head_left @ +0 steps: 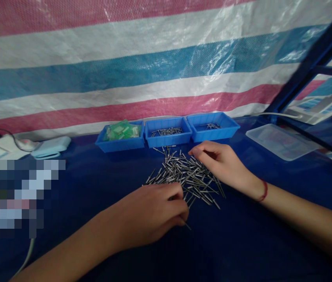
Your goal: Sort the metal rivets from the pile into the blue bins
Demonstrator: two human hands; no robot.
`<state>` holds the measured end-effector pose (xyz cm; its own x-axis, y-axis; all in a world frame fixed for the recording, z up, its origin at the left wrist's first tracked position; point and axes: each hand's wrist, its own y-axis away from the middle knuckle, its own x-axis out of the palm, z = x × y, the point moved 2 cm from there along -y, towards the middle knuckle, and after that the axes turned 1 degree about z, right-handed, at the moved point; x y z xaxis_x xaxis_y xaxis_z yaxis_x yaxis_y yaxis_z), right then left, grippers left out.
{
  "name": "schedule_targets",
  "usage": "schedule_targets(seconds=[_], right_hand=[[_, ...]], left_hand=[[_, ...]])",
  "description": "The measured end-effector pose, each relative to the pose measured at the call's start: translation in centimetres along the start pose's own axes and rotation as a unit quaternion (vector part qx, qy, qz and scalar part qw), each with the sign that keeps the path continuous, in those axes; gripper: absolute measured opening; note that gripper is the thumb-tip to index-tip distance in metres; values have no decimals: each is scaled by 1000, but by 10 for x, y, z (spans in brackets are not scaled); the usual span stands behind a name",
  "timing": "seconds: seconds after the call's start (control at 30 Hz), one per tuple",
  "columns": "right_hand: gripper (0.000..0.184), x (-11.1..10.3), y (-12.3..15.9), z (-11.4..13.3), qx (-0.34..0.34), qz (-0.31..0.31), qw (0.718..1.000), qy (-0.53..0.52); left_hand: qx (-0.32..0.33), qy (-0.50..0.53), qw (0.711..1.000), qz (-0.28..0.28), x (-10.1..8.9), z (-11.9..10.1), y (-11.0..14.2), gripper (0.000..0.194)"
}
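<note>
A loose heap of silvery blind rivets lies on the blue tabletop in front of me. My left hand is closed at the heap's near left side, and the thin pin of a rivet pokes out from its fingertips. Over the heap's far right edge, my right hand is bent with thumb and forefinger pinched together. What those fingertips hold, if anything, is too small to tell. A red string bracelet circles the right wrist.
Behind the heap stand three blue bins: the left bin holds green-and-clear plastic packets, the middle bin and right bin hold rivets. A translucent lid lies right. A light-blue case sits left. Striped sheeting hangs behind.
</note>
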<state>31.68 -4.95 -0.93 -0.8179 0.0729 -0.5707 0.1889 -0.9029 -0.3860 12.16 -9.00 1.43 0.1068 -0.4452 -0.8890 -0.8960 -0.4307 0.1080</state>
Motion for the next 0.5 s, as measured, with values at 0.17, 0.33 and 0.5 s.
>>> schedule_targets(seconds=[0.17, 0.33, 0.5], right_hand=[[18, 6, 9, 20, -48, 24, 997, -52], [15, 16, 18, 33, -28, 53, 989, -136], [12, 19, 20, 34, -2, 49, 980, -195]], left_hand=[[-101, 130, 970, -180, -4, 12, -6, 13], [-176, 242, 927, -228, -2, 20, -9, 19], [-177, 283, 917, -219, 0, 15, -9, 20]])
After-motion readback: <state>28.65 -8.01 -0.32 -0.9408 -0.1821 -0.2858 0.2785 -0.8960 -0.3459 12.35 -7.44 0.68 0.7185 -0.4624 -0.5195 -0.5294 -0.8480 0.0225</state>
